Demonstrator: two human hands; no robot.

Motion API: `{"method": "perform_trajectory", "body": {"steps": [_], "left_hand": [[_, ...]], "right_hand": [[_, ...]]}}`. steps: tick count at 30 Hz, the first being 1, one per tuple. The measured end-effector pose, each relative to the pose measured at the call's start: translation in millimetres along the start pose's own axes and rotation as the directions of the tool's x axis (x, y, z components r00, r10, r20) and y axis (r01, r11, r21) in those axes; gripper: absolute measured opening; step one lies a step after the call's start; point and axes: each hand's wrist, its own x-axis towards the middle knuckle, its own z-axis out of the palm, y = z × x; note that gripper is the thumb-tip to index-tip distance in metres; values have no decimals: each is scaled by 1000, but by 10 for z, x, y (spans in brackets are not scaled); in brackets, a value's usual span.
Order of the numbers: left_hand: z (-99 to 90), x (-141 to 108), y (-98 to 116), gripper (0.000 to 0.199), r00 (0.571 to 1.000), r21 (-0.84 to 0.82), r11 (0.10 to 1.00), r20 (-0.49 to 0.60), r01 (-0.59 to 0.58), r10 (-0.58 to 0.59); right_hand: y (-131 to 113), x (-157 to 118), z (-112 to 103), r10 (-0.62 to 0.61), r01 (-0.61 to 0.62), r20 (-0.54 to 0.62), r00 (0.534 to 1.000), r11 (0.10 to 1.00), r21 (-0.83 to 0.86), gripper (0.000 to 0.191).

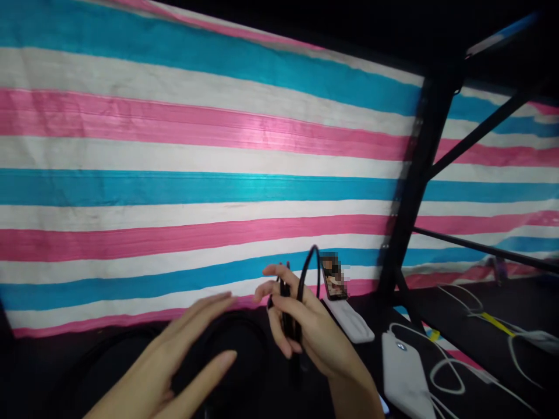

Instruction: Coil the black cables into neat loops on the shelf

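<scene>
Left hand (170, 349), foremost in the head view: fingers extended, thumb spread wide, nothing held. Right hand (317, 329), beside it: fingers curled around a folded black cable (288, 326), one loop arching above the knuckles. The cable lies in this grasp, over a dark tabletop. Beyond the right hand, a phone (335, 282) leans upright on a white stand (351, 323); nearer, at right, a power bank (406, 372). Background: striped sheet (196, 189).

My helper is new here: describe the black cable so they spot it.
Start at the striped sheet; in front of it, near the phone, is the right hand. It holds a black cable, one loop arching up. Its colour sets it apart from the white cables farther right.
</scene>
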Motion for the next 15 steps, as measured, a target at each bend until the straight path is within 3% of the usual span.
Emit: {"method": "perform_trajectory", "body": {"steps": [3, 7, 12, 15], "left_hand": [[4, 110, -4, 68, 986, 10, 996, -146, 88, -85], [133, 362, 11, 71, 965, 32, 999, -260, 25, -15], [173, 498, -5, 61, 936, -1, 997, -343, -77, 72], [44, 468, -21, 44, 921, -71, 992, -383, -106, 71]], "right_hand": [[-27, -18, 27, 83, -71, 97, 992, 991, -115, 20], [-50, -53, 54, 147, -89, 241, 959, 968, -235, 26], [-44, -99, 31, 229, -100, 382, 895, 939, -329, 32], [-41, -96, 23, 199, -77, 350, 915, 940, -332, 32]]}}
